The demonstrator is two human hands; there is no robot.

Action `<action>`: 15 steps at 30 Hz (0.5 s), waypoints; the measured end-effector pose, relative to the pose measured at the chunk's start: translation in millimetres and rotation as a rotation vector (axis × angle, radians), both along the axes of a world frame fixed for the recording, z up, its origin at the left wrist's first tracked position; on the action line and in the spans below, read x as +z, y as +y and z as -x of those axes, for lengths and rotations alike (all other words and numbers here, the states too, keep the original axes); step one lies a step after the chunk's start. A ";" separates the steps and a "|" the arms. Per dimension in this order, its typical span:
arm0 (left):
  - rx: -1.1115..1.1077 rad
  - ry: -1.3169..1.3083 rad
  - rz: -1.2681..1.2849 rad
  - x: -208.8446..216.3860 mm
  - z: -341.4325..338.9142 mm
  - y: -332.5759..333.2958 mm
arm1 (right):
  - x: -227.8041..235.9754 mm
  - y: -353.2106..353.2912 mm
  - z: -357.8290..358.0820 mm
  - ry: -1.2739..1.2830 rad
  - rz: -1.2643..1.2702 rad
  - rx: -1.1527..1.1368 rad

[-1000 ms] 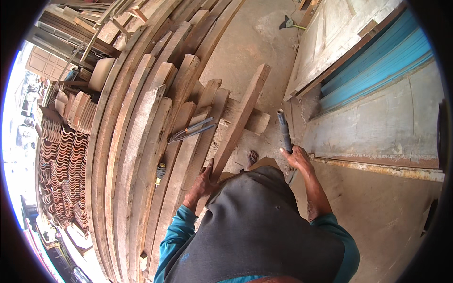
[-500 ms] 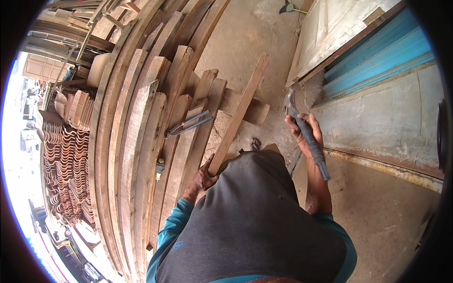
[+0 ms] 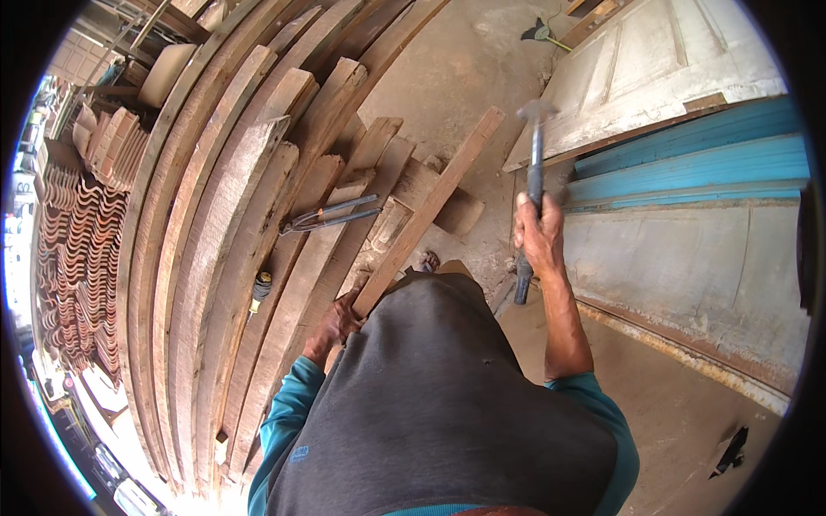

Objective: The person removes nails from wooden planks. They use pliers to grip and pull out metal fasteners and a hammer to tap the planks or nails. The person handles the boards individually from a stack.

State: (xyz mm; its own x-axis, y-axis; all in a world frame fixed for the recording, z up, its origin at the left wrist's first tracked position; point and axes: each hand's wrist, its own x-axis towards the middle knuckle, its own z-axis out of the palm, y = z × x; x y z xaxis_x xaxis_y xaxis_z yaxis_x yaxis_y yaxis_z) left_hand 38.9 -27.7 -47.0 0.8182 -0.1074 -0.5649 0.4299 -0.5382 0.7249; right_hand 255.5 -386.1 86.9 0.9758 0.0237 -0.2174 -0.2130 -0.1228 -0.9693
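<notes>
My right hand [image 3: 541, 234] is wrapped around the dark handle of a hammer [image 3: 535, 159], raised on the right side. The hammer's head points away from me and is slightly blurred. My left hand [image 3: 335, 325] grips the near end of a narrow wooden batten [image 3: 434, 196], which slants away from me to the right. Under the batten's far part lies a short wooden block [image 3: 460, 213]. On the boards left of the batten rest pincers [image 3: 335, 213] with dark bluish handles. Nearer to me is a screwdriver [image 3: 260, 291] with a black and yellow handle.
Long wooden beams [image 3: 202, 284] fill the left side. Stacked clay roof tiles [image 3: 79, 275] stand beyond them. Pale panelled doors [image 3: 637, 60] and blue boards [image 3: 688, 168] lean at the right. A grey panel [image 3: 680, 267] is below them. My foot [image 3: 429, 261] shows on the floor.
My right hand has risen and turned the hammer, so its handle now stands nearly upright in view. My left hand still holds the batten. The whole view has shifted somewhat.
</notes>
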 end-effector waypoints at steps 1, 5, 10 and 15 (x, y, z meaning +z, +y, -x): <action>-0.016 -0.047 -0.016 9.2 -6.1 -2.7 | 15.3 3.1 -9.8 -0.162 0.025 -0.038; -0.022 0.006 -0.038 13.5 0.1 2.5 | 90.7 24.3 -60.9 -0.781 -0.005 -0.207; -0.013 0.027 0.012 22.9 -8.8 0.1 | 30.1 14.8 -102.2 -0.863 0.115 -0.275; 0.004 0.125 0.003 5.6 8.1 9.8 | -74.4 5.9 -81.3 0.285 0.202 -0.042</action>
